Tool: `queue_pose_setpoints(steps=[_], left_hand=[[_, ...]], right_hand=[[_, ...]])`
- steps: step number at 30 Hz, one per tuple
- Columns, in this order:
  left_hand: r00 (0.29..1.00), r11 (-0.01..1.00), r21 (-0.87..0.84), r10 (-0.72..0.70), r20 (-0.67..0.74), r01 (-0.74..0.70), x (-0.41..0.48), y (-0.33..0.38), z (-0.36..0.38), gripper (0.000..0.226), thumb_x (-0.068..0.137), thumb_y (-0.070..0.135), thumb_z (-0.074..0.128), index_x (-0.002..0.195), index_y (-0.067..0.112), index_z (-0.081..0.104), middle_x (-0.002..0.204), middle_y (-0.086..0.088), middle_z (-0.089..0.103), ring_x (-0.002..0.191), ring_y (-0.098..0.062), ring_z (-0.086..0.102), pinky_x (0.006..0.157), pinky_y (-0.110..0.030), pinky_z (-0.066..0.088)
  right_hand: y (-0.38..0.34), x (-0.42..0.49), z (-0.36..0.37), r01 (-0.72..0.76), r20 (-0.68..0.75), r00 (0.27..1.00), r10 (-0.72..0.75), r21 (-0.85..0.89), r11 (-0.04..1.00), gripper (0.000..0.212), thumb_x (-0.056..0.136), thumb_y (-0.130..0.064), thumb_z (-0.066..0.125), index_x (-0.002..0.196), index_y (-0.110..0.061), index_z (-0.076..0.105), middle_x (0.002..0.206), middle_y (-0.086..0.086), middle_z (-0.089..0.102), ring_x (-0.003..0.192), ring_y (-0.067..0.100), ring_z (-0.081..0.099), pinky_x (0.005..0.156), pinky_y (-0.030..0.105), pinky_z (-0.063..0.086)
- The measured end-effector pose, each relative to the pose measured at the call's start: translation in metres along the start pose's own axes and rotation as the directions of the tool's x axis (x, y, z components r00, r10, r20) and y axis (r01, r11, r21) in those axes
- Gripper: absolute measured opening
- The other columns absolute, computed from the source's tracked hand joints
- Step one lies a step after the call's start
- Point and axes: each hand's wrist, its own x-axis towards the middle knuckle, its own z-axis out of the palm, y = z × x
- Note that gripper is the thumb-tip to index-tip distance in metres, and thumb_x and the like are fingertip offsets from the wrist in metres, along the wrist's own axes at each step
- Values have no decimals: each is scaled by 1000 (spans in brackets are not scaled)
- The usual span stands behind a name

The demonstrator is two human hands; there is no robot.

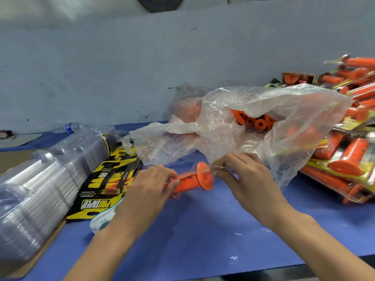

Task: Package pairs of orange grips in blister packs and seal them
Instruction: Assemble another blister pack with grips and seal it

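An orange grip [192, 180] inside a clear blister pack is held just above the blue table [203, 230], flanged end toward the right. My left hand [150, 186] grips the pack's left part. My right hand [241, 175] pinches its right edge near the flange. Behind them, a crumpled clear plastic bag [253, 122] lies open with several loose orange grips [255, 120] inside. Yellow and black printed cards [105, 179] lie in a stack left of my hands.
A long stack of empty clear blister shells [40, 179] fills the left side. Several sealed packs of orange grips [349, 142] are piled at the right. A white tape dispenser [103, 219] lies under my left forearm. A water bottle [71, 126] lies near the grey wall.
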Motion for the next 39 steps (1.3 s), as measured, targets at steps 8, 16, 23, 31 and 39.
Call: queue_pose_setpoints(steps=[8,16,23,31,39], left_hand=[[864,622,-711,-502,-41,328,19,27,2,35,99,59,35,86,32,53,71,4,59,58,-6,54,49,-16,43],[668,46,-817,-604,435,574,16,50,15,47,84,66,44,92,33,76,94,-1,77,90,-20,74,80,-41,58],[582,-104,-799,-630,514,593,19,57,12,56,96,60,42,96,15,75,90,-11,77,81,-27,75,63,-35,60],[768,11,-820,-356,532,573,18,82,7,65,82,74,52,78,14,79,59,-10,67,46,-23,61,44,-28,46],[870,63,-868,-28,492,493,54,176,-11,26,85,51,62,108,40,66,90,-16,74,62,-34,69,49,-41,57]], right_hand=[[-6,12,-7,-449,-69,834,547,492,746,52,95,-54,45,143,-37,32,143,-20,44,129,1,44,104,20,36],[-5,-12,16,-613,285,670,685,733,295,50,96,-59,32,106,-27,69,98,-10,75,94,4,69,78,23,54],[-1,-7,12,-619,371,556,744,782,72,49,100,-52,40,90,-17,72,84,6,76,72,19,74,50,24,54],[11,-3,-31,-508,142,528,837,843,177,48,98,-52,42,87,-18,74,83,1,76,74,15,74,51,20,53],[45,-34,-130,-458,-103,446,889,828,325,48,97,-56,41,97,-19,71,79,-7,76,69,5,71,47,13,49]])
